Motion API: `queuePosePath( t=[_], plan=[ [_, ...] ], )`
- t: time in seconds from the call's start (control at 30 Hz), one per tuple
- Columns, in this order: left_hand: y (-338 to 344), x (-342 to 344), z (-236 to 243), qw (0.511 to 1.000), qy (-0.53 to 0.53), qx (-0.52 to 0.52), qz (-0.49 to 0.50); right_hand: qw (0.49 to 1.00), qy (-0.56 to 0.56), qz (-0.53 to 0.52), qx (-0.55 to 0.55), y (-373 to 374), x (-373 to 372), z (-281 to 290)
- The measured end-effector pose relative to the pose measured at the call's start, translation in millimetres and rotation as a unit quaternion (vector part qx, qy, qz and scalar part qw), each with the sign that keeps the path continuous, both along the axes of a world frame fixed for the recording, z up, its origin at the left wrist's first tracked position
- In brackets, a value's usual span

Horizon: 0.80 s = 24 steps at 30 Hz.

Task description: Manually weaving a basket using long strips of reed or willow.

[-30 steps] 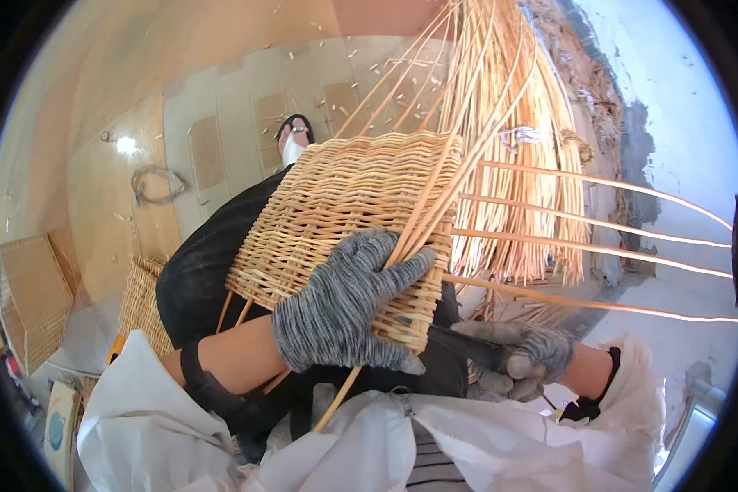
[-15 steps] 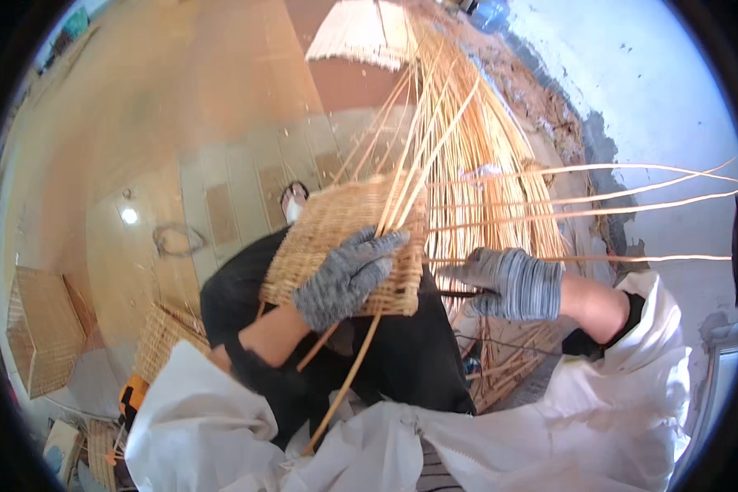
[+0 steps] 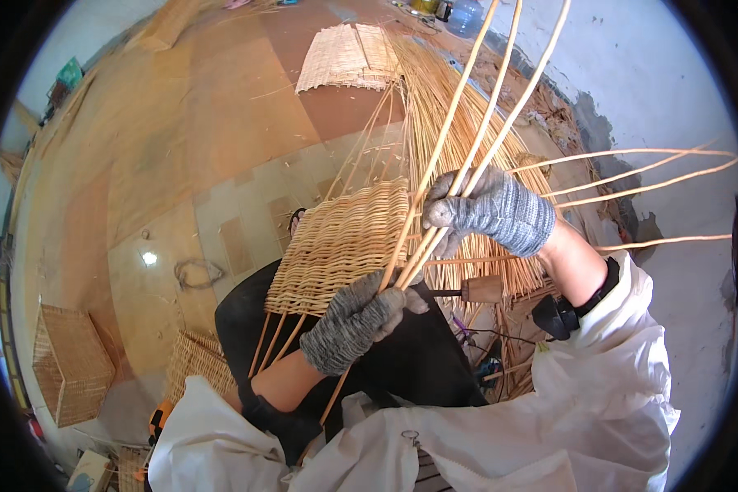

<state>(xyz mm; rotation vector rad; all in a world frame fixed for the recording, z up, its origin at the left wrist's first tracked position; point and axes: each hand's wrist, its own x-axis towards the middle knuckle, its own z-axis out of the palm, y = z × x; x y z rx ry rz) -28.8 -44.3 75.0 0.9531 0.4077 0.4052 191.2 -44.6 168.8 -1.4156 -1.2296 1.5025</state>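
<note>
Both my hands wear grey knitted gloves. My left hand (image 3: pixel 355 322) is closed round the lower part of several pale wicker rods (image 3: pixel 477 148), at the near right corner of a woven wicker panel (image 3: pixel 336 246). Higher up the same rods, my right hand (image 3: pixel 492 209) grips them between thumb and fingers. The panel lies over my dark-trousered lap, with loose rods sticking out of its near edge and to the right. Just below my right hand, a tool with a wooden handle (image 3: pixel 481 289) and thin dark shaft points at the panel's right edge; its tip is hidden.
A big bundle of long rods (image 3: pixel 443 107) lies beyond the panel, along the wall (image 3: pixel 640 90) at right. Another woven piece (image 3: pixel 348 57) rests at the far side. Woven baskets (image 3: pixel 74 361) stand at left, and a wire coil (image 3: pixel 198 273) is on the floor.
My right hand has left the wooden-handled tool and moved up to grip the rods. My left hand has slid down off the panel's face to the rods' lower part; the rods now lean further right.
</note>
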Motion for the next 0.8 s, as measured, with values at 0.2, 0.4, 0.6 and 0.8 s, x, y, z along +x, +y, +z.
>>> queuePosePath(
  t=[0.2, 0.4, 0.6, 0.8],
  plan=[
    [-9, 15, -1, 0.986, 0.010, 0.126, 0.108, 0.992, 0.074, -0.097, -0.034, -2, 11, -19],
    [-12, 19, -9, 0.982, 0.009, 0.117, 0.151, 0.993, 0.049, -0.097, -0.043, 7, 4, -17],
    [-12, 18, -18, 0.973, 0.013, 0.135, 0.189, 0.995, 0.054, -0.065, -0.060, 12, -1, -10],
    [-7, 13, -22, 0.961, 0.055, 0.176, 0.207, 0.998, -0.013, -0.053, -0.035, 11, -7, -6]
  ],
)
